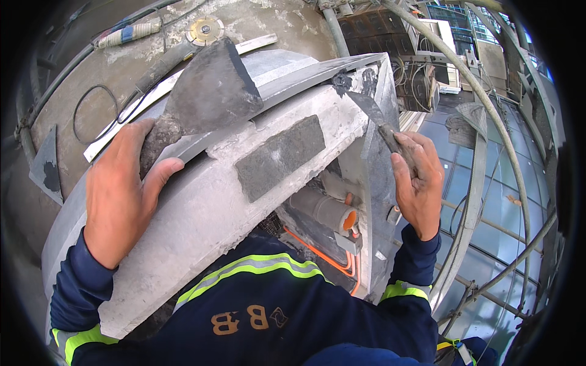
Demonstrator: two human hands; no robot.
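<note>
My left hand (122, 189) grips the crusted handle of a broad scraper (210, 91), whose wide blade is smeared dark grey. It is held above the pale curved stone (201, 189). In my right hand (420, 183) is a narrower putty knife (367, 108), its blade pointing up and left at the stone's far corner. Dark grey paste (342, 81) lies at that corner, by the blade tip. A rough dark grey rectangular patch (282, 157) sits on the white stone face between my hands.
An angle grinder (183, 52) with a yellowish disc rests behind the stone, its cable looped. Below the stone are a grey pipe (320, 207) with an orange inside and orange conduits (323, 256). Scaffold tubes (516, 152) rise at the right, past glass panels (506, 226).
</note>
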